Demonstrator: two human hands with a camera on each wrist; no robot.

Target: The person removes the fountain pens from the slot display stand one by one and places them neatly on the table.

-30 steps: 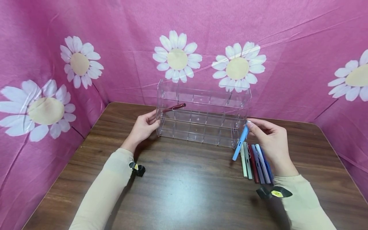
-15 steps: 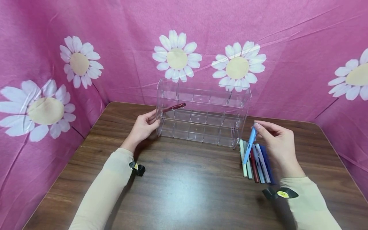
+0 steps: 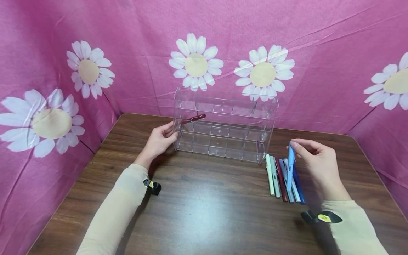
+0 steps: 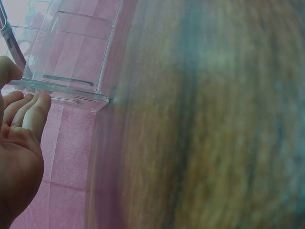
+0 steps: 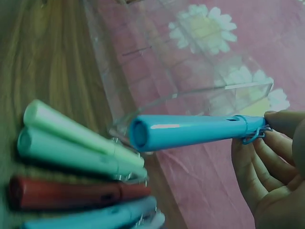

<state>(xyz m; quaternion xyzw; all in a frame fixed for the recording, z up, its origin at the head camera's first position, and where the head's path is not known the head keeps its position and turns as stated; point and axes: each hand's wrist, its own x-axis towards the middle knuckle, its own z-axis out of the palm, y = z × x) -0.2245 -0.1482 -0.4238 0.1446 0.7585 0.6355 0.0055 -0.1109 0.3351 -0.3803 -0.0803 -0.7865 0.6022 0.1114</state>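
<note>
A clear plastic display rack (image 3: 220, 131) with divided tiers stands toward the back of the table. My left hand (image 3: 160, 140) holds its left side panel between thumb and fingers, as the left wrist view also shows. Inside the rack a dark red pen (image 3: 193, 119) leans at a slant on the left. To the right of the rack, my right hand (image 3: 320, 163) pinches a light blue pen (image 3: 290, 168) by its clip end, the other end hanging down. Beneath it lies a row of pens: a pale green pen (image 3: 270, 177), a dark red pen (image 3: 282, 180), a dark blue pen (image 3: 298, 186) and others.
The brown wooden table (image 3: 197, 209) reaches back to a pink cloth (image 3: 143, 71) printed with white flowers. Its rear edge runs close behind the rack. A black wrist device (image 3: 153, 186) sits on each sleeve.
My right hand has moved right and slightly toward the front with the light blue pen, from the rack's right side to above the row of pens. The left hand stays put.
</note>
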